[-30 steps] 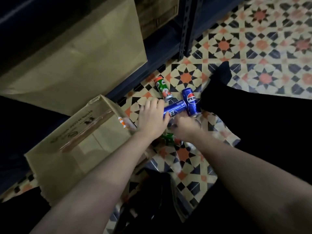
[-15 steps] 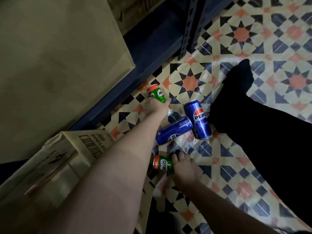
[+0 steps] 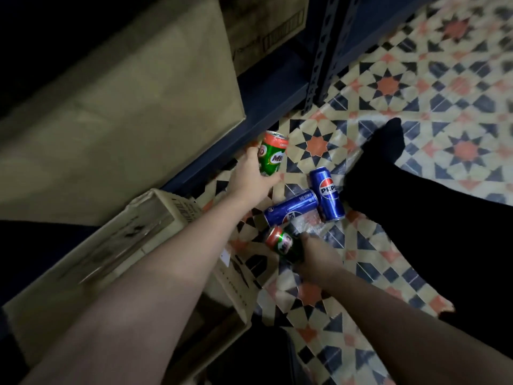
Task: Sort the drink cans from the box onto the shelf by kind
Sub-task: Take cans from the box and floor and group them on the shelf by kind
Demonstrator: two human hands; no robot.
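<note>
My left hand (image 3: 251,176) grips a green Milo can (image 3: 271,157) and holds it upright just off the patterned floor, close to the blue shelf's bottom edge (image 3: 266,107). My right hand (image 3: 316,255) grips a second green Milo can (image 3: 281,241), tilted on its side low over the floor. Two blue Pepsi cans lie on the floor between my hands, touching each other: one (image 3: 290,210) on its side, the other (image 3: 327,197) pointing away from me. The opened cardboard box (image 3: 155,215) sits at lower left under my left forearm.
A large cardboard carton (image 3: 125,107) and a smaller printed one (image 3: 266,26) stand on the blue shelf. A perforated blue upright (image 3: 319,56) rises at the shelf's corner. My black-clad leg and foot (image 3: 388,168) lie on the floor just right of the Pepsi cans.
My left hand has lifted the far Milo can off the floor and turned it upright. My right hand has closed round the near Milo can and raised it slightly. The Pepsi cans stay put.
</note>
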